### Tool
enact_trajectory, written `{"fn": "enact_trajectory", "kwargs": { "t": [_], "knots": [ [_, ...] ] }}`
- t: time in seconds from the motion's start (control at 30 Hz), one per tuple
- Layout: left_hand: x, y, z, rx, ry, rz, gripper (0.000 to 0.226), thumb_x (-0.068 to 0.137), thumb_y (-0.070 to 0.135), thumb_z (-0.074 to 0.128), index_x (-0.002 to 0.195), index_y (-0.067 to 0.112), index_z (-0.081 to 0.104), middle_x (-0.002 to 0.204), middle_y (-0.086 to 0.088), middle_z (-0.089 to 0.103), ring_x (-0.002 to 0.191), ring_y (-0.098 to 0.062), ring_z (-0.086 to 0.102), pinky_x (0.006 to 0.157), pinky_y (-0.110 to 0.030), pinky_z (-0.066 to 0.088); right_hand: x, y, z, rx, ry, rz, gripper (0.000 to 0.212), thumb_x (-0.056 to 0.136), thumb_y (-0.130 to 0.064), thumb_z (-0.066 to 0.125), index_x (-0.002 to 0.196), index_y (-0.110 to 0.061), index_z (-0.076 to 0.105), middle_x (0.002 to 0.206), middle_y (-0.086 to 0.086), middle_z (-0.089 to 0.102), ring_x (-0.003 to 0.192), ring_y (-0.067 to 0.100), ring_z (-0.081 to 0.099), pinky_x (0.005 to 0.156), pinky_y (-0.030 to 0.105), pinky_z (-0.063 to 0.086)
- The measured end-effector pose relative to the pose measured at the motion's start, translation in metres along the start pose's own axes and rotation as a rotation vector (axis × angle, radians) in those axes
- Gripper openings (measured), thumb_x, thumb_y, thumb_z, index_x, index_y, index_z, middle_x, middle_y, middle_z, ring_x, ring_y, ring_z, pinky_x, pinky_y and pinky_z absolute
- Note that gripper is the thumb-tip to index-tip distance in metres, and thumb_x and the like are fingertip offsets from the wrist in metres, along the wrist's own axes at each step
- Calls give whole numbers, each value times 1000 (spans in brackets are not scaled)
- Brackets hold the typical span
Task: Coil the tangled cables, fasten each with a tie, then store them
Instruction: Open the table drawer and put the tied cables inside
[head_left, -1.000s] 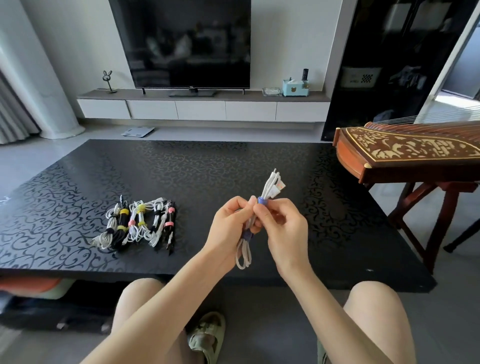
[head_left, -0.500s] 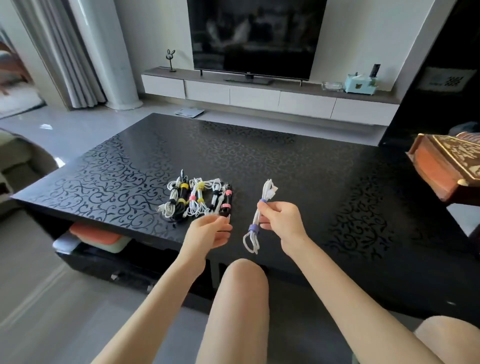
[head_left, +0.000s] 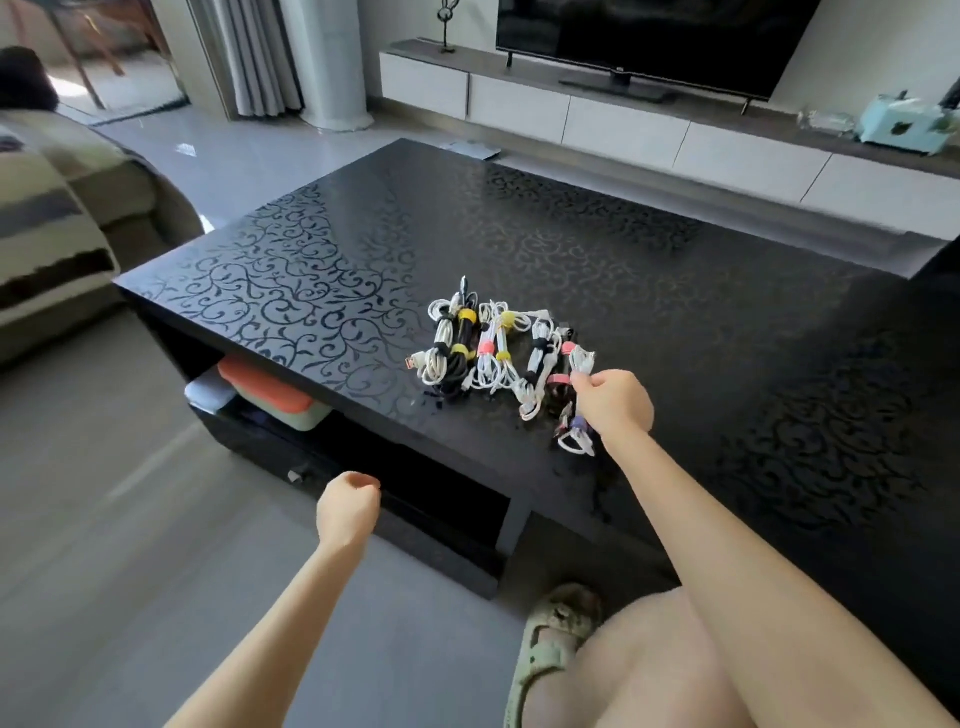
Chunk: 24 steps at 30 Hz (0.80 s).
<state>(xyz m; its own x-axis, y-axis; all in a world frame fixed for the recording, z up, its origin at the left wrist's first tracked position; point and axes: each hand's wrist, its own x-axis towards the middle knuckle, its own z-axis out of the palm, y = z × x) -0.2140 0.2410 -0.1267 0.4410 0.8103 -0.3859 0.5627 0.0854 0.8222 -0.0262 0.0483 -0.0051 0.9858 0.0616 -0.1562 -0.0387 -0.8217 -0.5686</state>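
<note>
Pinching a purple-tied white cable coil (head_left: 575, 441) in the right hand (head_left: 615, 405), right of centre, beside the row of tied white and black bundles (head_left: 488, 348) on the glossy black table (head_left: 311, 270), curling the empty left hand (head_left: 347, 512) lower left, seemingly leaving only storing

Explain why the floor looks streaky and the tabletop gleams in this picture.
Head view: motion blur smears the floor; daylight glares off the glossy black table; the wide lens skews the TV cabinet; the right hand gripping the purple-tied cable and the tied bundles look sharp.
</note>
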Motion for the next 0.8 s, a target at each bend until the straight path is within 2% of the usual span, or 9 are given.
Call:
{"fn": "enact_trajectory", "kwargs": {
  "t": [0.07,0.13,0.17,0.3,0.4,0.5,0.67,0.73,0.8],
  "knots": [
    [12,-15,4,247,-3,58,24,80,2,46,92,7,65,90,-11,67,86,-30,59,72,-34,47,-7,-2,3,-241,177,-137,34,91,-45,52,86,-12,61,100,12,62,98,34,57,72,35,39],
    [22,-26,9,425,-35,124,20,78,2,46,87,10,61,94,-11,65,87,-29,56,67,-30,39,-30,-6,7,-366,406,-382,28,89,-36,58,95,-10,64,98,12,61,91,33,54,70,36,36],
    [28,-31,13,520,-44,143,17,79,3,45,85,10,59,94,-11,65,85,-29,54,67,-30,38,-43,-9,13,-335,451,-519,22,87,-30,61,94,-9,66,93,11,62,86,32,55,68,35,35],
    [50,-57,22,939,-124,271,23,85,8,46,100,10,63,106,-11,65,99,-31,59,77,-33,45,-92,-6,50,-292,394,-874,12,78,-19,70,85,-10,70,82,8,63,76,29,57,65,38,44],
    [70,-83,27,1161,-191,407,32,84,13,47,113,12,61,119,-6,61,113,-25,54,90,-31,43,-97,4,78,-373,387,-1024,21,75,-10,72,96,-7,69,91,9,64,84,29,61,78,39,51],
    [92,-103,32,1322,-239,472,41,83,14,46,124,13,54,128,-4,55,125,-21,44,106,-29,33,-88,13,100,-452,362,-1086,40,78,-3,71,117,-1,65,110,14,67,101,30,63,93,40,50],
    [113,-113,42,1428,-308,410,45,85,15,43,128,13,52,131,-5,53,131,-24,36,105,-32,27,-80,25,110,-526,405,-1122,46,79,-3,70,124,2,60,119,17,64,108,32,61,97,43,48],
    [120,-118,41,1421,-351,378,50,83,13,44,132,13,48,136,-5,47,131,-21,35,109,-38,23,-79,27,114,-534,410,-1131,47,79,-2,69,125,2,59,119,18,64,107,33,61,97,44,48],
    [126,-124,32,1381,-376,342,53,82,11,44,134,13,47,144,-4,38,135,-18,31,107,-42,24,-79,25,116,-536,404,-1139,46,79,-2,69,125,3,59,118,18,64,106,33,61,95,43,48]
  ]
}}
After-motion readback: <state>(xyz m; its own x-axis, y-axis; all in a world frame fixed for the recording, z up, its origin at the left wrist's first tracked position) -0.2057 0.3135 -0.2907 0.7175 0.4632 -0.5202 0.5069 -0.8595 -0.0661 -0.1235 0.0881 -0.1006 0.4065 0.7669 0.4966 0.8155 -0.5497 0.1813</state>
